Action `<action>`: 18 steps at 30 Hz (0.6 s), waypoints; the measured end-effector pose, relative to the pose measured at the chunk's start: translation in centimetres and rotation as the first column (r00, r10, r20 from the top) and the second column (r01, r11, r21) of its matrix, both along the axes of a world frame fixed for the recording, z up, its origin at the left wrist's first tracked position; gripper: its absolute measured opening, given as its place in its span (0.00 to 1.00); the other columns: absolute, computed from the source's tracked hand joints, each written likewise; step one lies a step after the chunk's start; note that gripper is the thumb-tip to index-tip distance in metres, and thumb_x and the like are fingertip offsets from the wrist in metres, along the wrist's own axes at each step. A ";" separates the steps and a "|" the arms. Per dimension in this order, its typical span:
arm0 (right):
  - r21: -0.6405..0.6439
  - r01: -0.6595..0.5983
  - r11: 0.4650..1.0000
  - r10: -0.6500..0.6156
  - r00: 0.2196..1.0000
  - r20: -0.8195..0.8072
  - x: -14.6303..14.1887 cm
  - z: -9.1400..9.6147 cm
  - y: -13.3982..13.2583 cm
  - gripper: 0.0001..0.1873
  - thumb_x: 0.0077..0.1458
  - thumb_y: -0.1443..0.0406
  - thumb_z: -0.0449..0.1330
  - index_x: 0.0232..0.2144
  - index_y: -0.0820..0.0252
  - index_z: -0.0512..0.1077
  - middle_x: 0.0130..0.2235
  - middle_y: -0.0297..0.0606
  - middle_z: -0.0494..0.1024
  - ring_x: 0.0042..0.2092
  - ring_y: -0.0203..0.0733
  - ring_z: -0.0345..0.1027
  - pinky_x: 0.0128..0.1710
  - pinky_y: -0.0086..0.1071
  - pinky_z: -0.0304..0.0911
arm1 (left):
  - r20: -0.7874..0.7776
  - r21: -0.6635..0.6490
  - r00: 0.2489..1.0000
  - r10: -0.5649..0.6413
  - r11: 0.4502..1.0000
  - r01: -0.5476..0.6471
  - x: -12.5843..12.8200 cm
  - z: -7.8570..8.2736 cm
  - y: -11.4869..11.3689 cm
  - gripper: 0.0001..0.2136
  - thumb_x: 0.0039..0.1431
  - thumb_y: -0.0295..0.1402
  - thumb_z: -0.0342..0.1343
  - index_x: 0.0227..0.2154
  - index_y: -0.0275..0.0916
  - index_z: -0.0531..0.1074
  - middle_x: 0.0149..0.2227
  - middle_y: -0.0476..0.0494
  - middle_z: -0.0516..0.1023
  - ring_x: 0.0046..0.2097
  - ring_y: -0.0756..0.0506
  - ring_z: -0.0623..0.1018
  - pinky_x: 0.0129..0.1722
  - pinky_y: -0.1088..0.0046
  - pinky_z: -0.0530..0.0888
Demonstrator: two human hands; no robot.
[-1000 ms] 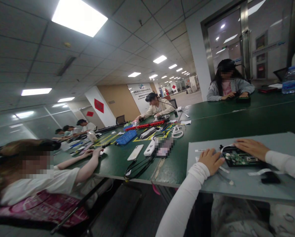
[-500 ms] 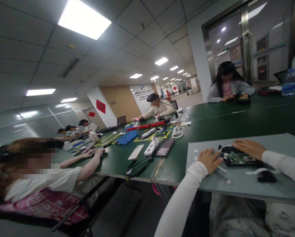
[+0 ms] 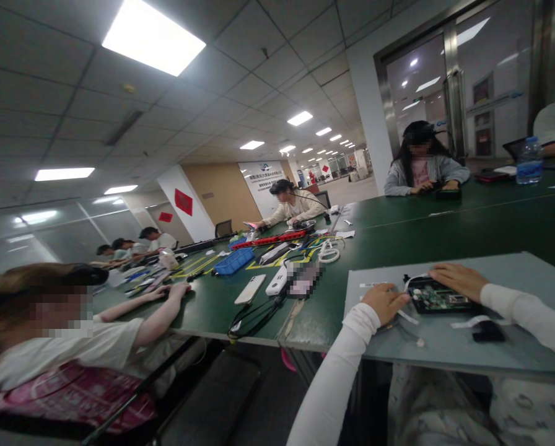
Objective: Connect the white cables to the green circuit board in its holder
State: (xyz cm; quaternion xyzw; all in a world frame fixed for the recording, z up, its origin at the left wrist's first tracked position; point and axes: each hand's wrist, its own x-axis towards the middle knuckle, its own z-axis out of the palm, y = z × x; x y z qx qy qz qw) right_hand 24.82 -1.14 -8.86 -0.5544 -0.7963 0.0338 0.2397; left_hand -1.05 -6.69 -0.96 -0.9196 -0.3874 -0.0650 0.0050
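A small black device with an exposed green circuit board (image 3: 434,298) lies on a grey mat (image 3: 467,344) in front of me. My left hand (image 3: 383,303) rests on the mat at the board's left end, fingers curled together over something I cannot make out. My right hand (image 3: 454,280) lies on the far edge of the board, fingers stretched along it. Both arms wear white sleeves. A small black part (image 3: 487,332) and a white strip (image 3: 467,322) lie on the mat near my right forearm.
The long green table (image 3: 445,238) holds a white phone (image 3: 250,288), a blue basket (image 3: 233,261), cables and a water bottle (image 3: 528,160). A person in a white shirt sits at my left (image 3: 73,347). Others sit farther along and across the table.
The view has swung slightly, so everything sits a little lower and to the left. My hands have stayed at the board, with the left hand's fingers curled a bit more.
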 end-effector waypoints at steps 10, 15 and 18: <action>0.019 -0.056 0.998 0.054 0.996 0.073 0.5 -0.5 0.4 0.24 0.52 0.56 0.37 0.47 0.47 0.64 0.52 0.34 0.63 0.53 0.45 0.56 0.50 0.43 0.55 | 0.004 -0.023 1.000 0.002 1.000 -0.002 0.2 0.8 0.0 0.27 0.60 0.44 0.31 0.34 0.34 0.74 0.44 0.40 0.71 0.46 0.47 0.70 0.47 0.74 0.65; -0.007 -0.027 1.000 0.028 0.997 0.078 0.3 -0.1 0.1 0.25 0.53 0.54 0.36 0.47 0.47 0.64 0.52 0.35 0.64 0.52 0.46 0.56 0.49 0.44 0.55 | -0.003 -0.055 1.000 0.027 0.998 -0.027 0.3 1.1 0.1 0.26 0.59 0.44 0.32 0.33 0.34 0.74 0.44 0.40 0.72 0.46 0.48 0.70 0.48 0.75 0.64; -0.023 -0.015 1.000 0.017 0.997 0.076 0.2 0.1 0.0 0.26 0.53 0.53 0.36 0.47 0.47 0.64 0.52 0.34 0.63 0.53 0.46 0.56 0.49 0.45 0.55 | 0.012 -0.055 1.000 0.028 0.998 -0.028 0.4 1.2 0.0 0.25 0.59 0.44 0.32 0.32 0.36 0.74 0.43 0.42 0.72 0.46 0.48 0.70 0.47 0.74 0.64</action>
